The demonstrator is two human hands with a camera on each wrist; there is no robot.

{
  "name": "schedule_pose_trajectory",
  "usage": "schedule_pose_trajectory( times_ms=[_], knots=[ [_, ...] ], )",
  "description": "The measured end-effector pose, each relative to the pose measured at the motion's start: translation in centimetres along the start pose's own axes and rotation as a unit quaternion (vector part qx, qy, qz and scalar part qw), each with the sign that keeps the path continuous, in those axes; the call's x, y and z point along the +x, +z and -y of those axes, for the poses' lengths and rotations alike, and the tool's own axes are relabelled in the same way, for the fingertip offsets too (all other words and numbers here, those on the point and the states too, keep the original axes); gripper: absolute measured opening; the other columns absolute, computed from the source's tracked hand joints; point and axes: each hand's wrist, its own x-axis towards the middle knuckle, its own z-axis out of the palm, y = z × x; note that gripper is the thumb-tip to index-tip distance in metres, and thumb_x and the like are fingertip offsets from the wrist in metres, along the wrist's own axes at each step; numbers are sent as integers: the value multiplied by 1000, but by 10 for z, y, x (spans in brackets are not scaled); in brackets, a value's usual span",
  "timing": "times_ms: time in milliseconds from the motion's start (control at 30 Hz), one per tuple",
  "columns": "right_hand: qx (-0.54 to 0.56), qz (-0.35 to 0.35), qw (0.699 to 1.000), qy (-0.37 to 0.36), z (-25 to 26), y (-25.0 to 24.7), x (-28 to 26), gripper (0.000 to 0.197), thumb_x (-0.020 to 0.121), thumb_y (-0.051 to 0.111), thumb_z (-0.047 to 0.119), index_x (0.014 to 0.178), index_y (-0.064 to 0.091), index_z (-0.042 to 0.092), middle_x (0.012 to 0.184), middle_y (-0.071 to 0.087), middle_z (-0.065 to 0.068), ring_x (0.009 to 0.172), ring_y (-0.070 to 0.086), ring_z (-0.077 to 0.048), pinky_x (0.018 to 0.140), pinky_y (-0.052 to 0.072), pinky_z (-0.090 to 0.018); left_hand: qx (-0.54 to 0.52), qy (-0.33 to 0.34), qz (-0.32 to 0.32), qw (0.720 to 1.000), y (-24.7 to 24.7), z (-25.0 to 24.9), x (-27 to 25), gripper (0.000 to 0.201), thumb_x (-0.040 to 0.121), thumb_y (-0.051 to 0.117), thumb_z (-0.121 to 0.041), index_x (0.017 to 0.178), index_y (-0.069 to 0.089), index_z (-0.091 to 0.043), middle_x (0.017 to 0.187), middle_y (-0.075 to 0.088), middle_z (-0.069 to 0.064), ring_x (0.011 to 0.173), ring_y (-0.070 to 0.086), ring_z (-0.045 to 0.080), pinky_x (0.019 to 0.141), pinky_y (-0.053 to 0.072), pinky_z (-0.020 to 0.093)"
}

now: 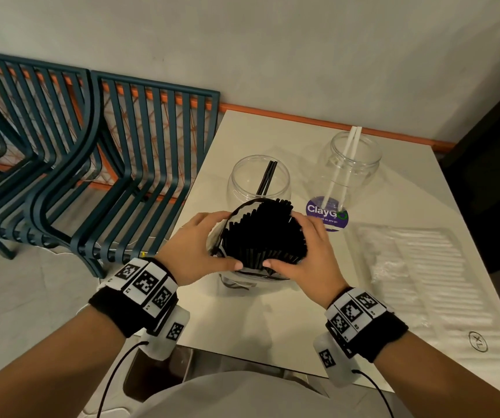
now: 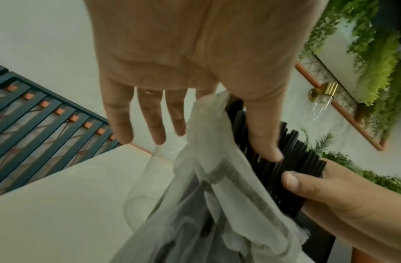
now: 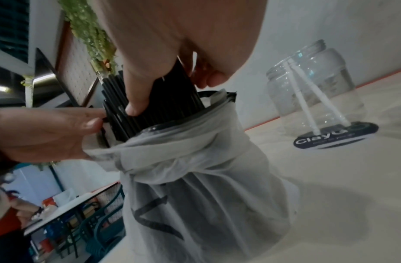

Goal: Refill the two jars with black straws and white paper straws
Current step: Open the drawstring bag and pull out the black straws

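Two clear jars stand at the back of the white table. The left jar holds two black straws, and the right jar two white ones. In front of them stands a translucent plastic bag with a thick bundle of black straws sticking out of its mouth. My left hand pinches the bag's rim, thumb on the straws. My right hand grips the bundle's top. A wrapped pack of white paper straws lies flat on the right.
Stacked dark teal metal chairs stand left of the table, against the wall. A purple ClayGo sticker lies under the right jar. Dark furniture borders the table's right side. Bare tabletop lies between the bag and me.
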Motion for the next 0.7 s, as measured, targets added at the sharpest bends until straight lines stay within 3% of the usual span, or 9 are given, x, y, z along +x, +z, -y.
schedule_pose_trajectory(
  times_ms=[67, 100, 200, 333, 433, 500, 600, 700],
  knots=[
    [69, 10, 997, 42, 2, 6, 2, 79, 56, 85, 48, 123, 44, 41, 123, 51, 7, 119, 48, -11, 102, 43, -30, -28, -18, 33, 999, 0, -4, 2, 97, 56, 75, -64, 139, 32, -36, 132, 45, -12, 119, 44, 7, 102, 39, 30],
    [93, 2, 994, 59, 3, 8, 3, 72, 53, 84, 51, 114, 46, 45, 118, 55, 6, 114, 53, -11, 98, 47, -33, -59, -27, 42, 997, 1, -7, 3, 95, 59, 77, -60, 139, 32, -35, 130, 48, -13, 118, 45, 5, 102, 40, 28],
    [98, -6, 992, 80, 2, 10, 8, 57, 50, 83, 55, 93, 50, 37, 98, 60, 1, 96, 59, -15, 82, 51, -35, -83, -53, 48, 994, 2, -8, 4, 88, 69, 80, -37, 141, 30, -29, 119, 52, -12, 108, 48, 4, 90, 39, 18],
    [124, 20, 989, 81, 7, 5, 13, 40, 55, 86, 49, 83, 58, 41, 88, 65, 5, 87, 62, -12, 78, 49, -27, -51, -78, 8, 996, 0, 3, 6, 80, 70, 79, -35, 137, 37, -26, 116, 57, -8, 104, 51, 9, 87, 41, 22],
    [178, 48, 979, 83, 15, -6, 17, 30, 69, 84, 17, 81, 60, 30, 72, 66, 23, 75, 60, 7, 71, 46, -11, -70, -94, -1, 993, -3, 13, 7, 69, 71, 78, -38, 131, 45, -28, 113, 61, -7, 103, 55, 9, 89, 47, 29],
    [198, 54, 975, 81, 18, -14, 21, 23, 72, 81, 8, 76, 60, 18, 65, 63, 22, 68, 58, 8, 67, 44, -7, -84, -101, -4, 991, -5, 17, 7, 65, 71, 78, -39, 128, 49, -29, 111, 62, -7, 103, 57, 10, 90, 49, 32],
    [213, 42, 973, 77, 27, -22, 26, 29, 67, 83, 20, 75, 58, 7, 68, 59, 9, 70, 57, -4, 68, 47, -14, -107, -112, -14, 988, -7, 18, 7, 60, 72, 78, -35, 124, 51, -28, 110, 61, -9, 105, 57, 11, 93, 49, 35],
    [228, 37, 971, 69, 36, -29, 30, 35, 64, 79, 31, 76, 58, 6, 70, 58, 3, 70, 57, -8, 70, 47, -17, -113, -117, -19, 986, -8, 17, 8, 57, 73, 77, -34, 123, 51, -28, 108, 61, -9, 104, 56, 12, 93, 49, 36]
  ],
)
